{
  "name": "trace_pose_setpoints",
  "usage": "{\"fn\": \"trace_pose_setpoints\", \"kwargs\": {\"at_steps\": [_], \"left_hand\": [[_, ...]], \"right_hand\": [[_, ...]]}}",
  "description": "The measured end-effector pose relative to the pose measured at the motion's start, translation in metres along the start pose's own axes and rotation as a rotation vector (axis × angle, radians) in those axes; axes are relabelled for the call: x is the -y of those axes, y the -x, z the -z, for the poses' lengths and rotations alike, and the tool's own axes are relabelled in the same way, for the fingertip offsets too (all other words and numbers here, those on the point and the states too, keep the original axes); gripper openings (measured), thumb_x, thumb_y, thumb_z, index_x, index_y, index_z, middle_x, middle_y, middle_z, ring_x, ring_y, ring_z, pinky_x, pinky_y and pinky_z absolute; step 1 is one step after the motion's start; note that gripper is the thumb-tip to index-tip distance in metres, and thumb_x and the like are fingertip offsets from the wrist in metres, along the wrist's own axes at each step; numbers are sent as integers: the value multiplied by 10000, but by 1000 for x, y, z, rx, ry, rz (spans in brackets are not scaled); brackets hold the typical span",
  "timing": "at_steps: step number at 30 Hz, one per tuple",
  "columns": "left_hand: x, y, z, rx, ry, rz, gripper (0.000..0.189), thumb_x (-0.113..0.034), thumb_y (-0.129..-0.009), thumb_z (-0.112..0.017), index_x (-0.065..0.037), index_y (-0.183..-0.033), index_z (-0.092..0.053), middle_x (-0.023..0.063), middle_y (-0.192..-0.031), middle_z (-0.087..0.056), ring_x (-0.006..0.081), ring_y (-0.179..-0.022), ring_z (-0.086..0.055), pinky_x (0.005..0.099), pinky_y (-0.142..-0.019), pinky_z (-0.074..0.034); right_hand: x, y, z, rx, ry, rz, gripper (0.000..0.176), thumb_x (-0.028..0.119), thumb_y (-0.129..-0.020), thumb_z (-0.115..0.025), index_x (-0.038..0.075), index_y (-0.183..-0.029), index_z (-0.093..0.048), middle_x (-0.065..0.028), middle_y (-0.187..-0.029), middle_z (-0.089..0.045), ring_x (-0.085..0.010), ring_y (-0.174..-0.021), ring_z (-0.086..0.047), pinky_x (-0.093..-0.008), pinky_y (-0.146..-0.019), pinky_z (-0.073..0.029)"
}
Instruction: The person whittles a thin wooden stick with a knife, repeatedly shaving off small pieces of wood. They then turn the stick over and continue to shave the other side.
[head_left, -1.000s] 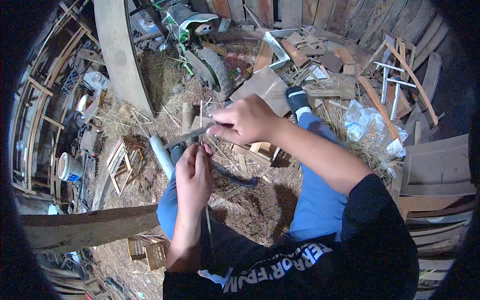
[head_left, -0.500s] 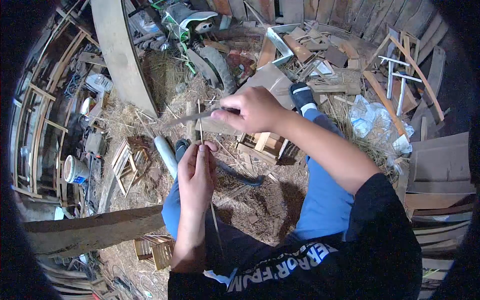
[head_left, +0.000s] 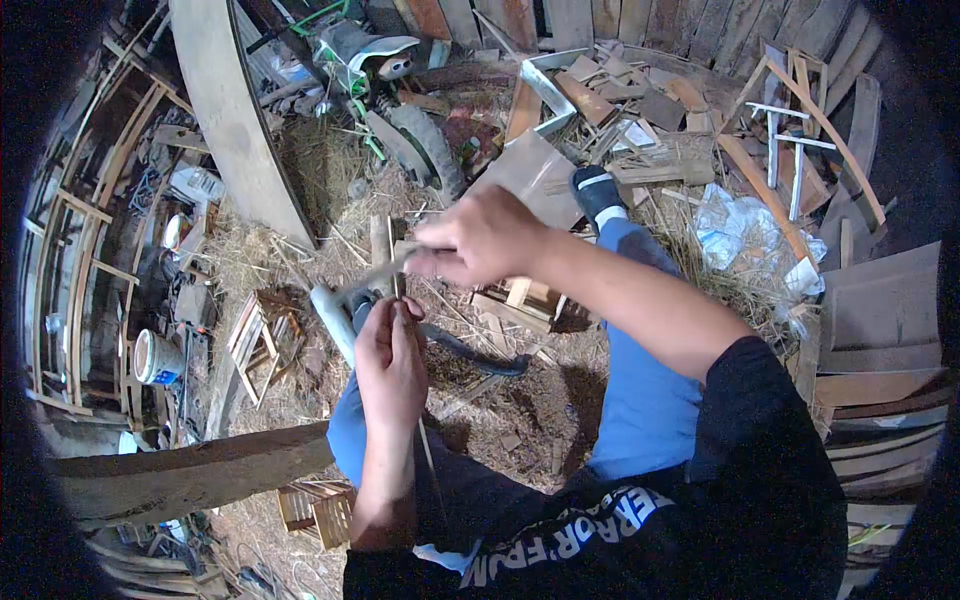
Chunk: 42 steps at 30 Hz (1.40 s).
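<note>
My left hand is closed around a thin wooden stick, pinching it near its upper part between thumb and fingers. The stick's long lower end runs down past my wrist toward my lap. Just above, my right hand grips a knife by its handle, mostly hidden in my fist. Motion smears the knife blade, which crosses the stick close over my left fingertips. Under my hands lies a dark curved thing on the floor, near a grey tube-like piece.
Small slatted wooden crates lie among shavings on the floor. A wooden beam juts in at left. A tall board leans beside a green-framed motorbike. Scrap wood, a plastic bag and a white bucket stand around.
My right hand has moved slightly down, bringing the knife blade lower and across the stick near my left fingers. My left hand keeps its pinch on the stick.
</note>
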<state>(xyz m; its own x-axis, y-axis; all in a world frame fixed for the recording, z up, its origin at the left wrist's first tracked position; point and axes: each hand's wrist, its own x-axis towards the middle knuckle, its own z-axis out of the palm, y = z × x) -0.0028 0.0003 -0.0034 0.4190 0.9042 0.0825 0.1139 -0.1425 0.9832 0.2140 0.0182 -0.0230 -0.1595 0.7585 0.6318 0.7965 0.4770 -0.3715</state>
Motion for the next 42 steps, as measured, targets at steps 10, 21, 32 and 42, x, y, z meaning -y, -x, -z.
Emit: {"fn": "trace_pose_setpoints", "kwargs": {"at_steps": [10, 21, 32, 42], "left_hand": [[6, 3, 1, -10, -1, 65, 185, -106, -1106, -469, -25, -981, -578, -43, -761, -500, 16, -616, -390, 198, -536, -305], [-4, 9, -11, -33, 82, 48, 200, -116, -1110, -461, -12, -996, -588, -41, -778, -512, 24, -660, -430, 204, -568, -329], [-13, 10, 4, 77, 127, 163, 168, -143, -1114, -464, -46, -1016, -561, -62, -736, -457, 17, -603, -387, 206, -524, -295], [-13, 3, 1, 26, 265, 183, 184, -229, -1123, -449, -100, -1079, -571, -77, -705, -459, 12, -521, -343, 193, -447, -252]], "right_hand": [[-17, -14, 4, -82, -12, -102, 490, 513, -932, -692, 120, -654, -603, -107, -546, -584, -354, -527, -630, -460, -486, -475], [-40, -8, 19, -3, 88, -373, 463, 518, -991, -605, 98, -831, -715, -168, -619, -623, -361, -589, -652, -479, -569, -488], [-14, -6, 12, 32, -65, -327, 522, 578, -965, -609, 105, -756, -682, -147, -626, -654, -365, -617, -684, -502, -583, -523], [17, 5, 21, 23, -213, -172, 397, 425, -963, -693, 69, -792, -658, -137, -616, -592, -332, -543, -621, -432, -520, -450]]}}
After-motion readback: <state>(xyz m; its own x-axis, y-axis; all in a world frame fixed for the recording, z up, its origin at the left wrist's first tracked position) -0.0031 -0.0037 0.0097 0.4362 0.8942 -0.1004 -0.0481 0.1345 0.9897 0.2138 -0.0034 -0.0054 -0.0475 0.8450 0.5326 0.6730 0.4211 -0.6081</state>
